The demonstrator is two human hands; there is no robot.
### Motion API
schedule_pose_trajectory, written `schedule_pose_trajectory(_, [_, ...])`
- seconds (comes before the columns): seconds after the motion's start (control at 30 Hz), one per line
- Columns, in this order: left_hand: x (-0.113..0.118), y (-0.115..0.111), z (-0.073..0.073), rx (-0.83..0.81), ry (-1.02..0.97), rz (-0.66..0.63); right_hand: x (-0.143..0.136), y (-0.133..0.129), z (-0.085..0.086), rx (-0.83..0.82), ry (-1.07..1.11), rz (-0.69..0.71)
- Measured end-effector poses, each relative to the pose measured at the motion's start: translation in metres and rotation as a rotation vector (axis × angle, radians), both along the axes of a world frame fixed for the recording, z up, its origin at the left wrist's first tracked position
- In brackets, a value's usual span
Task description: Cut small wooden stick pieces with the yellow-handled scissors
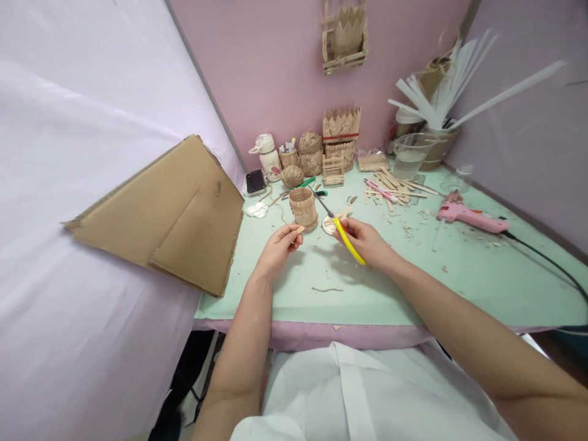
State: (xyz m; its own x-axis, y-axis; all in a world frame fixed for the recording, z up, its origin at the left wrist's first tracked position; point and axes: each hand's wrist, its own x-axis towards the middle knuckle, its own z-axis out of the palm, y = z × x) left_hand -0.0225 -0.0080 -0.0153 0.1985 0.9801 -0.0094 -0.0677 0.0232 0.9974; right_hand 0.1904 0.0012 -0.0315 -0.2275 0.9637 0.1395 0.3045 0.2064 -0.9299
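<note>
My left hand (285,240) is closed, pinching a small piece of wooden craft stick (301,229) between thumb and fingertips. Just beyond it stands a round cup covered in craft sticks (304,209), upright on the table. My right hand (365,240) grips a yellow-handled tool (350,242) with a long, narrow metal end; whether it is scissors or pliers I cannot tell. Its metal end points forward and left, past the cup's right side. Partly behind that tool and hand lies a small round whitish piece (329,225).
A pink glue gun (473,217) with a black cord lies at right. Craft sticks (397,187) and a pink pen-like cutter (380,190) are piled behind it. Twine balls (292,176), a white bottle (267,158) and a phone (255,182) stand or lie at the back. Cardboard (184,214) leans at left.
</note>
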Motion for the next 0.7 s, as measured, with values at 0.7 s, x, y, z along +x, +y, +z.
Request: schedule_pose_trajectory(0.7, [0.027, -0.009, -0.008, -0.159, 0.033, -0.307, -0.007, -0.006, 0.0, 0.04, 0.444, 0.165])
